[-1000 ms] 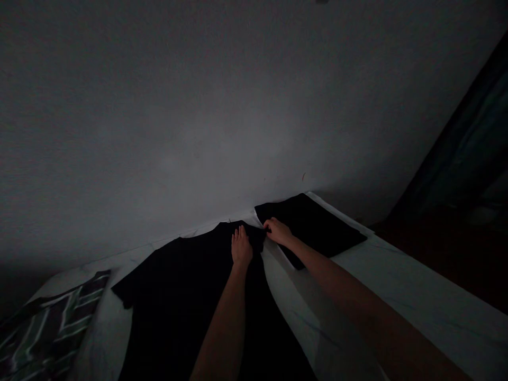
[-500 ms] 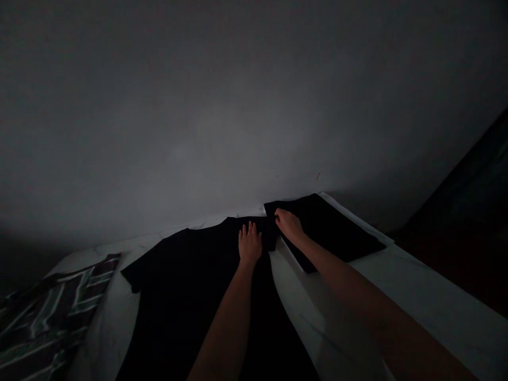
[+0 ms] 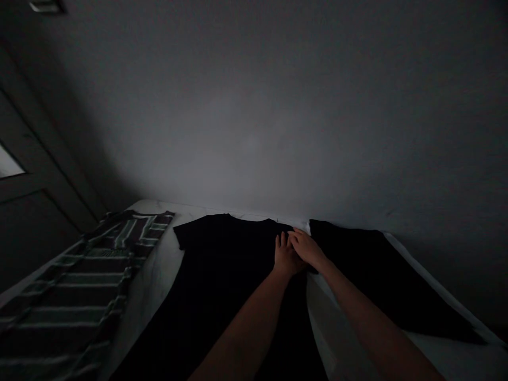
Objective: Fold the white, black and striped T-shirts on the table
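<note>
A black T-shirt (image 3: 222,275) lies spread on the white marbled surface, its neckline toward the wall. My left hand (image 3: 286,258) rests flat on it near the right shoulder, fingers stretched and apart. Close against it, my right hand (image 3: 307,246) lies over the right sleeve, partly overlapping the left. Its fingers look extended and point left; nothing shows gripped in them. Both hands cover most of that sleeve.
To the left lies a dark striped garment (image 3: 91,286) with pale and green bands. A folded black cloth (image 3: 369,270) with a white edge beneath it lies at right. Behind the table (image 3: 159,275) rises a grey wall (image 3: 254,106); a door (image 3: 35,174) stands far left.
My right hand has moved from the sleeve's outer end in toward my left hand, its curled fingers now straighter. The view has turned left, showing more of the striped garment and the door.
</note>
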Motion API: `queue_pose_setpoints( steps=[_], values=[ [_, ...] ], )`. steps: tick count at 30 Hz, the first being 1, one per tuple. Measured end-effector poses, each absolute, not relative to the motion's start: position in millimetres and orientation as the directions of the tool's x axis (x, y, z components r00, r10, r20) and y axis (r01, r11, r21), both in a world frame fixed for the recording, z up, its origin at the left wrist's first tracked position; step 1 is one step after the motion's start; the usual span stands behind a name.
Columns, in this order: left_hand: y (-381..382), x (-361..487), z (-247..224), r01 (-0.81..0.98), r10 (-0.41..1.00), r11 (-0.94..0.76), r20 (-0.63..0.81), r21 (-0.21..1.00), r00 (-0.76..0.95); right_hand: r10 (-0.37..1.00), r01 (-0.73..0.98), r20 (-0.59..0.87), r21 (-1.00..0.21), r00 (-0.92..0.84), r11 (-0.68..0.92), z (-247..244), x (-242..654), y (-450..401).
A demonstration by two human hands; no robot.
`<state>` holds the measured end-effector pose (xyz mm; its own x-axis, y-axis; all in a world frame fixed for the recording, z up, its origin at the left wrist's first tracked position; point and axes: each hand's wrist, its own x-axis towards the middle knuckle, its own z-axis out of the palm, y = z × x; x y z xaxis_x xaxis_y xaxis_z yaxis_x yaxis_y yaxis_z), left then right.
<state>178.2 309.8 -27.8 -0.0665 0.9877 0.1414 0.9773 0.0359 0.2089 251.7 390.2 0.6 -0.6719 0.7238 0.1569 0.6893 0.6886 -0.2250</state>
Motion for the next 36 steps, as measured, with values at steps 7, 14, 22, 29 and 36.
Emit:
queue_pose_setpoints(
  steps=[7,14,22,29,36],
  values=[
    [315.3,174.5,-20.7,0.948,0.997,-0.072,0.058,0.311,0.057,0.73,0.709,0.014,-0.226,-0.683,0.668,-58.5,280.2,435.8],
    [259.8,122.4,-3.9,0.935,0.99,-0.134,0.083,0.327,0.113,0.724,0.731,0.097,0.069,-0.683,0.679,-16.4,240.0,431.4],
    [125.0,18.2,-10.1,0.886,0.882,0.409,0.152,0.221,-0.445,0.394,0.374,0.13,-0.155,-0.91,0.914,-9.1,80.4,306.7],
    [20.2,30.0,-9.9,0.937,0.952,0.275,0.073,0.217,-0.296,0.433,0.422,0.02,-0.197,-0.901,0.885,1.8,7.1,255.6],
    [-63.8,40.9,1.9,0.688,0.686,0.705,0.08,0.173,-0.723,0.401,0.353,0.05,-0.384,-0.915,0.853,15.7,-70.5,246.8]
  ],
)
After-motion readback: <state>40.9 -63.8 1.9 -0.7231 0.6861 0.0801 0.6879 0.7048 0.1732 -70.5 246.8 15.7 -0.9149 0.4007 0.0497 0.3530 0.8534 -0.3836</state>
